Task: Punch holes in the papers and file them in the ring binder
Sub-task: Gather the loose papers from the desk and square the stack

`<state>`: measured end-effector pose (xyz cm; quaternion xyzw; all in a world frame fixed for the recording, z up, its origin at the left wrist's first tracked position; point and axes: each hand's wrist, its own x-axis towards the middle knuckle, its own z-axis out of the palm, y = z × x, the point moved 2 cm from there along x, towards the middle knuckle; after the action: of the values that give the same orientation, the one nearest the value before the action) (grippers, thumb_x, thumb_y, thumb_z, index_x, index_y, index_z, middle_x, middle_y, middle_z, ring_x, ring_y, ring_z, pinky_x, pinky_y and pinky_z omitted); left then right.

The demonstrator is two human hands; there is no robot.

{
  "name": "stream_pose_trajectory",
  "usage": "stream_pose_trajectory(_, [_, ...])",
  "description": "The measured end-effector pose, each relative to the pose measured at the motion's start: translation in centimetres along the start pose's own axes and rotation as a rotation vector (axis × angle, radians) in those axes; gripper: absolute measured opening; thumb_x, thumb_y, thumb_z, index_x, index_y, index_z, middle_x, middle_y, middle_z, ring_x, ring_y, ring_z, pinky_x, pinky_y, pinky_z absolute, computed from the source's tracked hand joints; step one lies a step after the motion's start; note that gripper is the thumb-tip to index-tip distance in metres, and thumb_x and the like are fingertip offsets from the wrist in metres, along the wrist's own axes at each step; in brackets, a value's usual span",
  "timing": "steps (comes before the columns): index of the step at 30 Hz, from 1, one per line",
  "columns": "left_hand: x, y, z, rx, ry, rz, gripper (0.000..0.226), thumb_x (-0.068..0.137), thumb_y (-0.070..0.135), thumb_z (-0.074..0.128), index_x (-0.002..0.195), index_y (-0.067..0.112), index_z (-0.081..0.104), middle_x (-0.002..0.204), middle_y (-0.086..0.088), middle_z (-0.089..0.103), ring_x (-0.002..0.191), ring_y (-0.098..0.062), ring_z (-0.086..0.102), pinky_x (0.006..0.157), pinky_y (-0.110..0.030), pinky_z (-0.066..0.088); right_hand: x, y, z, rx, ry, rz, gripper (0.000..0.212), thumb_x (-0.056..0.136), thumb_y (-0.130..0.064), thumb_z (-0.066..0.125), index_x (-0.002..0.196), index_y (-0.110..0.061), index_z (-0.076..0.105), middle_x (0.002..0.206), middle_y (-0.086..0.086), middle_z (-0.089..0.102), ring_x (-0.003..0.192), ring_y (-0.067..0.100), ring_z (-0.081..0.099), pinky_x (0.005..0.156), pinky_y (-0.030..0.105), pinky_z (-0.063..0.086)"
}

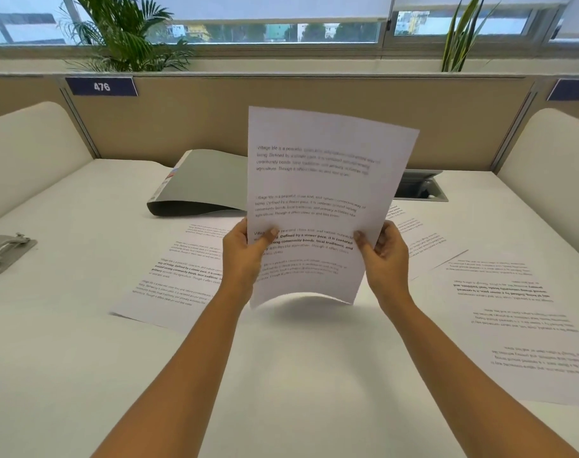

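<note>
Forearms point(182, 375) rise from the bottom edge over the desk point(281, 391). Far left lies a punch point(6, 251); next, loose papers point(169, 285), a grey binder point(202, 186) behind them. Left hand point(240, 256) and right hand point(385, 256) pinch 1 printed sheet point(324, 180) by its side edges, thumbs in front, fingers behind, upright above the desk. Further papers point(512, 319) lie right.

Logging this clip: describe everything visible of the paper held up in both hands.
The held paper is white, printed with several short blocks of black text, one partly bold. It stands nearly upright above the desk, its bottom edge bowed. The left hand pinches its lower left edge and the right hand its lower right, thumbs on the front. No punched holes show.
</note>
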<state>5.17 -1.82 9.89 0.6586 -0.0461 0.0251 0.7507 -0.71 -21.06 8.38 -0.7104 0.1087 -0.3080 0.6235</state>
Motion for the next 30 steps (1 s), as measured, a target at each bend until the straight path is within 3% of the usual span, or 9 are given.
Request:
stream_pose_trajectory(4, [-0.5, -2.6, -0.5, 0.021, -0.024, -0.087, 0.015, 0.082, 0.012, 0.066, 0.095, 0.020, 0.062, 0.090, 0.007, 0.067, 0.082, -0.012, 0.066, 0.062, -0.020, 0.057, -0.9, 1.4, 0.4, -0.077, -0.043, 0.016, 0.015, 0.092, -0.021, 0.054, 0.107, -0.018, 0.053, 0.093, -0.009, 0.062, 0.083, 0.005, 0.060, 0.060, 0.007, 0.052])
stream_pose_trajectory(8, [-0.3, -3.9, -1.5, 0.074, -0.050, -0.104, 0.015, 0.087, 0.009, 0.061, 0.101, 0.014, 0.061, 0.091, 0.009, 0.066, 0.082, -0.008, 0.064, 0.064, -0.015, 0.055, -0.8, 1.5, 0.5, -0.104, -0.031, 0.033, 0.021, 0.094, -0.021, 0.049, 0.114, -0.013, 0.054, 0.098, -0.004, 0.060, 0.082, 0.003, 0.058, 0.058, 0.008, 0.052])
stream_pose_trajectory(11, [0.6, -4.5, -2.8, 0.150, -0.079, -0.117, 0.010, 0.087, 0.008, 0.060, 0.089, 0.018, 0.060, 0.088, 0.002, 0.067, 0.084, -0.015, 0.065, 0.069, -0.023, 0.054, -0.5, 1.4, 0.6, -0.125, -0.037, 0.043, 0.023, 0.095, -0.023, 0.048, 0.114, -0.011, 0.054, 0.099, -0.003, 0.060, 0.081, 0.003, 0.059, 0.057, 0.007, 0.051])
stream_pose_trajectory(17, [2.8, -4.8, -6.8, 0.407, -0.059, -0.167, 0.010, 0.085, 0.006, 0.063, 0.089, 0.015, 0.059, 0.086, -0.007, 0.066, 0.072, -0.019, 0.064, 0.069, -0.026, 0.049, 0.1, 2.2, 0.7, -0.198, -0.041, 0.123, 0.024, 0.095, -0.022, 0.050, 0.113, -0.007, 0.056, 0.106, 0.006, 0.063, 0.093, 0.023, 0.062, 0.070, 0.023, 0.049])
stream_pose_trajectory(23, [5.6, -4.9, -12.3, 0.829, 0.122, -0.177, 0.021, 0.084, 0.011, 0.065, 0.103, 0.003, 0.064, 0.105, -0.012, 0.065, 0.101, -0.027, 0.059, 0.090, -0.033, 0.044, 0.3, 3.4, 0.6, -0.294, -0.036, 0.222, 0.022, 0.094, -0.016, 0.050, 0.113, -0.006, 0.057, 0.114, 0.013, 0.064, 0.101, 0.031, 0.060, 0.088, 0.038, 0.049])
stream_pose_trajectory(30, [8.2, -4.8, -17.2, 1.183, 0.164, -0.312, 0.056, 0.083, 0.030, 0.067, 0.127, 0.000, 0.049, 0.132, -0.020, 0.049, 0.124, -0.037, 0.045, 0.101, -0.044, 0.038, 0.3, 4.1, 0.7, -0.363, -0.034, 0.292, 0.021, 0.093, -0.012, 0.051, 0.111, -0.004, 0.057, 0.113, 0.015, 0.064, 0.103, 0.034, 0.059, 0.087, 0.038, 0.047])
